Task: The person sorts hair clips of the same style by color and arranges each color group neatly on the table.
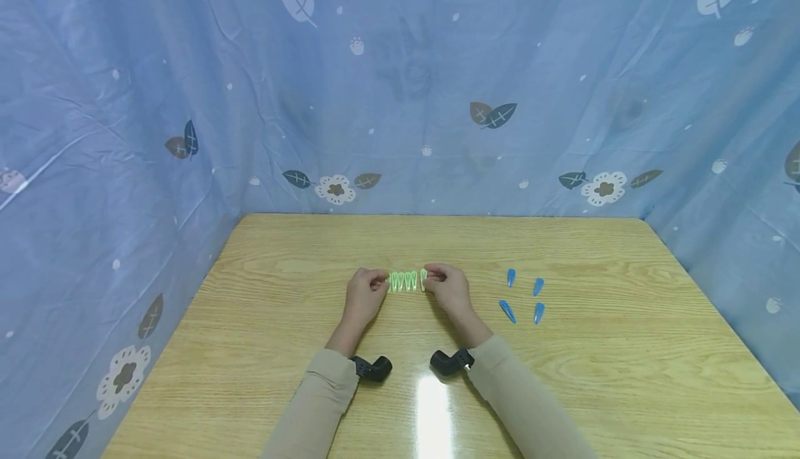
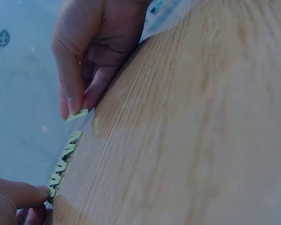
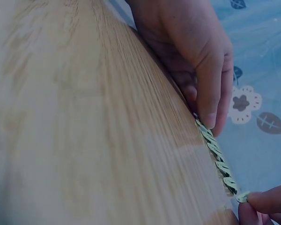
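A row of several light green snap hair clips (image 1: 401, 281) lies side by side on the wooden table. At the row's left end my left hand (image 1: 364, 297) pinches the outermost clip between thumb and finger, hiding part of it. My right hand (image 1: 451, 291) holds another green hair clip (image 1: 423, 279) by thumb and fingertip, a small gap to the right of the row. In the left wrist view that held clip (image 2: 77, 115) sits apart from the others. The right wrist view shows the left fingers on the row's far end.
Several blue snap hair clips (image 1: 539, 287) lie spread out to the right of my right hand. The wooden table (image 1: 281, 251) meets a blue patterned curtain (image 1: 400, 98) at its back and sides. A bright light reflection (image 1: 433, 414) shows on the tabletop near the front.
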### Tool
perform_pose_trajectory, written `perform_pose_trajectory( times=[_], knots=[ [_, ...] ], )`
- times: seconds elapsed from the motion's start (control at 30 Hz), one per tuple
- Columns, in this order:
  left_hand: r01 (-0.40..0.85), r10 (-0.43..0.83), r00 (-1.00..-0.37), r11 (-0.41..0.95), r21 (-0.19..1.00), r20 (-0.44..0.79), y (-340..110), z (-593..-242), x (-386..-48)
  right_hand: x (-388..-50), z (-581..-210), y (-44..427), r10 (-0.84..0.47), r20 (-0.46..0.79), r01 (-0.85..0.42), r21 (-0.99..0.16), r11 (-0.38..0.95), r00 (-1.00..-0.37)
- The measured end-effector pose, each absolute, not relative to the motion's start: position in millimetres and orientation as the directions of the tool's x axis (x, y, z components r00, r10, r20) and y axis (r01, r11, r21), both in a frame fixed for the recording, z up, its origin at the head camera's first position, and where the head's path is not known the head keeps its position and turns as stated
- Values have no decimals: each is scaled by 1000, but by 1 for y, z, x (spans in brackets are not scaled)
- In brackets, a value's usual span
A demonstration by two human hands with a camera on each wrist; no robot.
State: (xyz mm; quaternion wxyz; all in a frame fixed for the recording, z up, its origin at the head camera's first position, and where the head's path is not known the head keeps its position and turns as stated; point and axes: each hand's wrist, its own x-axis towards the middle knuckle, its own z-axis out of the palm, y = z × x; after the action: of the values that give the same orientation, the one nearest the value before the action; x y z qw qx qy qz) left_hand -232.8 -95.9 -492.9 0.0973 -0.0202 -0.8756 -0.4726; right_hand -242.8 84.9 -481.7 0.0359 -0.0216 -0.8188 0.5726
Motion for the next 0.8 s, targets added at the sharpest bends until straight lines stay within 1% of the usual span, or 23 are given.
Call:
perform_pose_trajectory(
  times=[0.23, 0.5, 0.8],
  knots=[
    [133, -59, -978, 554, 822, 199, -97, -493, -234, -245, -481, 81, 85, 46, -9, -921, 389, -995],
    [132, -59, -979, 552, 824, 196, -97, -492, -232, -247, -476, 78, 49, 54, -22, -865, 502, -997],
    [139, -50, -979, 552, 822, 199, -96, -492, -231, -248, -471, 75, 40, 38, -11, -847, 532, -998]
  ],
)
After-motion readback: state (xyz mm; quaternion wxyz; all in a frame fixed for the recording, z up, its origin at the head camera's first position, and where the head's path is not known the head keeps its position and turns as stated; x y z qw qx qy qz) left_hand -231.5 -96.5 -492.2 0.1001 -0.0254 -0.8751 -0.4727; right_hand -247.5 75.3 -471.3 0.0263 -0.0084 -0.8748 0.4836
